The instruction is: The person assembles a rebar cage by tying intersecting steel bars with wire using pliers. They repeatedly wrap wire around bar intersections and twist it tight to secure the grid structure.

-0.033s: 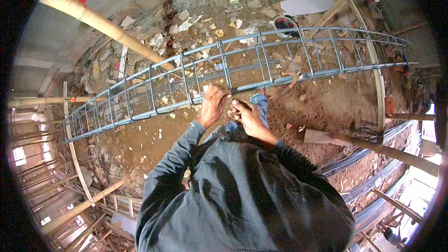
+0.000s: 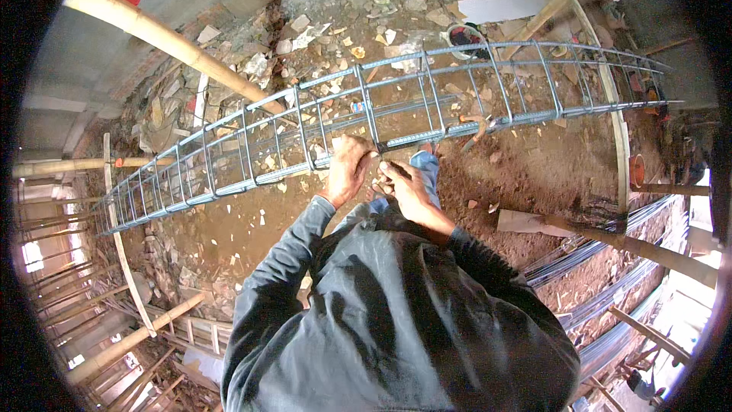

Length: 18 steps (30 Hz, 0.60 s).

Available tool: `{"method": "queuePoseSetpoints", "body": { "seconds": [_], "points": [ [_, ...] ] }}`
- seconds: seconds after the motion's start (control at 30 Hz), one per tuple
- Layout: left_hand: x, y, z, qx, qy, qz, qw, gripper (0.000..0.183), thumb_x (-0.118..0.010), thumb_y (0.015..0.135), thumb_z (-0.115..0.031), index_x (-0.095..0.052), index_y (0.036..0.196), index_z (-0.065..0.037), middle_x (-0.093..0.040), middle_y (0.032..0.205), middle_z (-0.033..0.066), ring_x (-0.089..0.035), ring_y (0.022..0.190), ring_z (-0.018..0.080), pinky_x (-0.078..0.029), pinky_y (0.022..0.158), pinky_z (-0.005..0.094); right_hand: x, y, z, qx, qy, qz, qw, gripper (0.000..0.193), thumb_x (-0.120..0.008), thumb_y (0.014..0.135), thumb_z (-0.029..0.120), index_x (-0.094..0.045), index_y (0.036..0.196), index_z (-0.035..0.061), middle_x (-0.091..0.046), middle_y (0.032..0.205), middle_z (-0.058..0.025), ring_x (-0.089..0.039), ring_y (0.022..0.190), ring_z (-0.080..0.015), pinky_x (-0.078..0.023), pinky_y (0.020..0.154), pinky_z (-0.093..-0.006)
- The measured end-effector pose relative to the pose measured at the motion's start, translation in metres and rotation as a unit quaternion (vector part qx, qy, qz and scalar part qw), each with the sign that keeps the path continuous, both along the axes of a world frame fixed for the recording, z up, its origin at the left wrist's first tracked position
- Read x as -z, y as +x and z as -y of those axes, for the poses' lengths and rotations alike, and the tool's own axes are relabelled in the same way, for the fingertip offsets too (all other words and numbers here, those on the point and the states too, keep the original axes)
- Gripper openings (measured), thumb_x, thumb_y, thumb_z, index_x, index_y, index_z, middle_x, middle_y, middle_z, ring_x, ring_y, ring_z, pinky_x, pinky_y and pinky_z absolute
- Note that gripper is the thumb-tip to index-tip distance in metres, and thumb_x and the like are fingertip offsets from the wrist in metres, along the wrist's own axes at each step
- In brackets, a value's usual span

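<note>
A long cage of steel reinforcing bars with square stirrups runs across in front of me at about waist height. My left hand is at its near lower bar, beside a stirrup corner, with fingers bent and pressed together. Just right of it, my right hand is closed in a pinch, thumb against fingers, slightly below the bar. Whatever lies between the fingertips of either hand is too small to make out. A curved tool with an orange-brown handle hangs on the near bar to the right.
Wooden strips cross under the cage's right end and, with another strip, its left. Bamboo poles slant in overhead. Rubble and a bucket lie beyond. Loose bars are stacked at right, near a board.
</note>
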<state>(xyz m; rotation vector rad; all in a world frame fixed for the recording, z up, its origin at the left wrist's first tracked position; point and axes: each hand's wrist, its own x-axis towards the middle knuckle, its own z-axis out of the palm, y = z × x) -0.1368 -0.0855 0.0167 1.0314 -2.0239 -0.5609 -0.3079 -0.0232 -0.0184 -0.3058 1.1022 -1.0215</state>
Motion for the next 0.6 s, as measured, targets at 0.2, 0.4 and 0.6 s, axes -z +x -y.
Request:
{"method": "queuePoseSetpoints", "body": {
  "seconds": [0.2,0.4,0.6],
  "points": [
    [-0.006,0.003,-0.004,-0.028,0.076,-0.023,0.996,0.012,-0.073,0.094,-0.003,-0.07,0.105,-0.003,-0.069,0.099,0.016,-0.067,0.094,0.0383,-0.053,0.087,0.0462,-0.002,-0.011,0.012,-0.038,0.027,-0.038,0.998,0.016,-0.071,0.105,0.018,-0.07,0.106,0.0025,-0.065,0.089,-0.0012,-0.055,0.07,-0.0076,-0.045,0.057,-0.0207],
    [0.003,0.0,0.007,0.016,0.02,0.018,1.0,0.019,-0.079,0.086,-0.002,-0.072,0.103,-0.005,-0.071,0.096,0.0111,-0.065,0.089,0.0335,-0.053,0.08,0.0443,0.001,-0.005,0.012,-0.005,0.054,0.11,0.992,0.014,-0.076,0.101,0.02,-0.077,0.11,0.0092,-0.072,0.09,0.0019,-0.062,0.073,-0.0076,-0.048,0.055,-0.0252],
    [0.007,0.004,-0.001,0.024,-0.006,0.072,0.997,0.034,-0.073,0.088,0.0,-0.075,0.122,-0.007,-0.071,0.105,0.0117,-0.064,0.096,0.0332,-0.054,0.084,0.0434,0.003,0.003,0.011,0.026,0.1,0.102,0.989,0.01,-0.076,0.1,0.015,-0.076,0.108,0.009,-0.074,0.089,0.0005,-0.066,0.072,-0.0093,-0.047,0.053,-0.0247]
  ]
}}
